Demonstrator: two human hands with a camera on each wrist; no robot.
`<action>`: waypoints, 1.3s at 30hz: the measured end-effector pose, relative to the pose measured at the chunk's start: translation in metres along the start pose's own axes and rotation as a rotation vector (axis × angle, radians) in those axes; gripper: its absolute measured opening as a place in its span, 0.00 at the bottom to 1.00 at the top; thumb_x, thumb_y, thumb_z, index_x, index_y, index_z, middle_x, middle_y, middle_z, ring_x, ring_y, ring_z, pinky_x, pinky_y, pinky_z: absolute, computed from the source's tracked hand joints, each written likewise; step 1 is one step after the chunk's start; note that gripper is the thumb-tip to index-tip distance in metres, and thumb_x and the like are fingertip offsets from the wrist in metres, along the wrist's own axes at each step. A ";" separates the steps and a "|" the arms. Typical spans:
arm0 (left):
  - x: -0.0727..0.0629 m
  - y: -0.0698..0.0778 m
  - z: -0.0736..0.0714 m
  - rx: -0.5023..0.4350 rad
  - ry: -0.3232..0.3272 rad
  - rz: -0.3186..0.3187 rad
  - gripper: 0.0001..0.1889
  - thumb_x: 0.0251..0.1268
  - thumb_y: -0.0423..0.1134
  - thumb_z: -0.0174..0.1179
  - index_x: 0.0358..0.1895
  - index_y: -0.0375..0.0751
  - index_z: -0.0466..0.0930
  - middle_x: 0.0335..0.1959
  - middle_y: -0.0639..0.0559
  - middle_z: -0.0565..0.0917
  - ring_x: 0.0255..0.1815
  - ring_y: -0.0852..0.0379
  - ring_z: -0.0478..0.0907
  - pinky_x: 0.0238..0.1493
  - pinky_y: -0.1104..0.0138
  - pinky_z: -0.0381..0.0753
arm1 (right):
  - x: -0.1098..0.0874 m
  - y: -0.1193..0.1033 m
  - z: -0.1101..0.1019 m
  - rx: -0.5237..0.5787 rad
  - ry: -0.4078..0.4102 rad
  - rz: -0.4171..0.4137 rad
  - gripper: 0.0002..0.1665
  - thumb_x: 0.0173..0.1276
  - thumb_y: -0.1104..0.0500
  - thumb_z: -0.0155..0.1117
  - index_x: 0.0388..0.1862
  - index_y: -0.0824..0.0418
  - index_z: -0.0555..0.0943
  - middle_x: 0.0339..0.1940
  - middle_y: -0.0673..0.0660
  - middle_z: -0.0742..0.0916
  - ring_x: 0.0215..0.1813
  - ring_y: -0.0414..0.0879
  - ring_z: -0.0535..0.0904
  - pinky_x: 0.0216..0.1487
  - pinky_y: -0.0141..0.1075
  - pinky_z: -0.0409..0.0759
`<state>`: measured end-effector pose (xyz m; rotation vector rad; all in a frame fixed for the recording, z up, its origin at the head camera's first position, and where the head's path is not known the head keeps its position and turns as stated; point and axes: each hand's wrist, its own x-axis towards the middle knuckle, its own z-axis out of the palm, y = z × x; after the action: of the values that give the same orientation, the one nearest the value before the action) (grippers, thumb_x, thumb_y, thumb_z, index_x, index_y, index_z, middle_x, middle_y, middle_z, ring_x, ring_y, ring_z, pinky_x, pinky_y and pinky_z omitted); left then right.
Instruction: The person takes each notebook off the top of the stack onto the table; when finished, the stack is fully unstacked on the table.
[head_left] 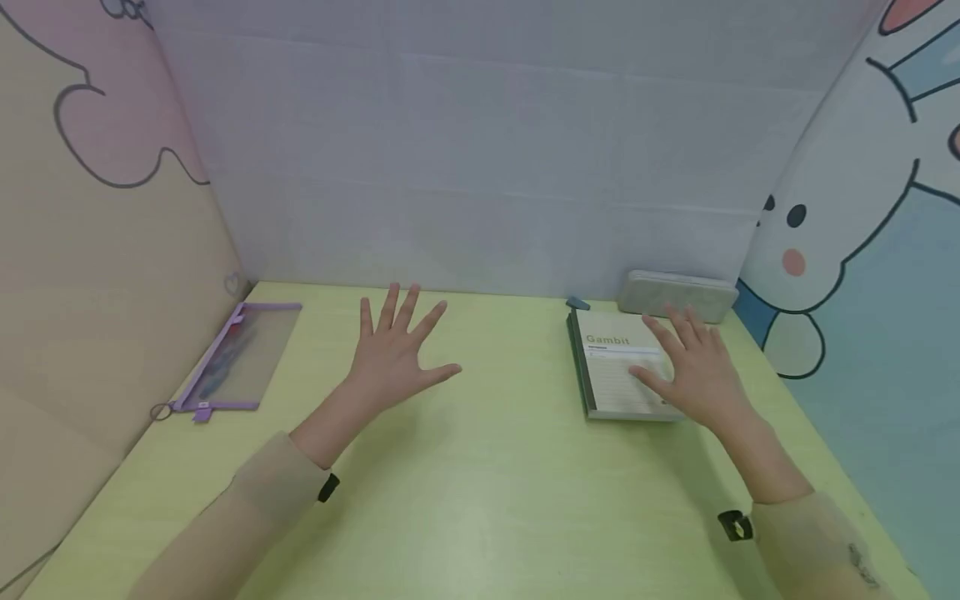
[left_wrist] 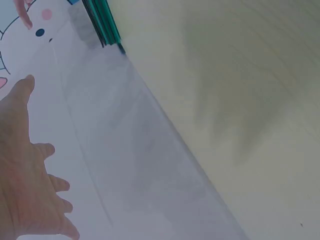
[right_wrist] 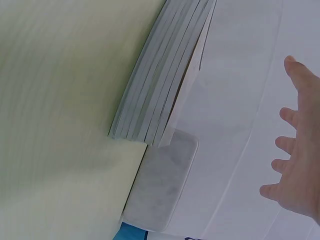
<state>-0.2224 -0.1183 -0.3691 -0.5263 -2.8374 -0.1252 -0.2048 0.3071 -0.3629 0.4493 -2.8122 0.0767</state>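
Observation:
My left hand hovers over the middle-left of the table, fingers spread and holding nothing. In the left wrist view the same hand shows its spread fingers apart from everything. My right hand is held above a stack of notebooks, its fingers spread too. The top cover reads "Gambit". In the right wrist view a gap separates the right hand from the notebooks, seen edge-on as several layers. Part of the cover is hidden behind the right hand.
A grey case stands behind the notebooks against the back wall. Beside it lies a small blue-grey object. A clear zip pouch with purple edging lies at the left edge, dark and red items inside. Walls enclose the back and sides.

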 end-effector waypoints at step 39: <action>0.104 0.168 0.104 -0.346 -0.350 0.165 0.58 0.48 0.74 0.56 0.76 0.45 0.41 0.77 0.50 0.49 0.77 0.52 0.42 0.74 0.55 0.43 | 0.010 0.087 0.072 0.445 -0.285 0.066 0.51 0.64 0.43 0.63 0.74 0.66 0.52 0.72 0.73 0.59 0.71 0.71 0.50 0.66 0.65 0.50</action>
<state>-0.2793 0.0869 -0.4363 -0.9340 -3.1063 -0.5503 -0.2610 0.3798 -0.4292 0.4950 -3.0855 0.7153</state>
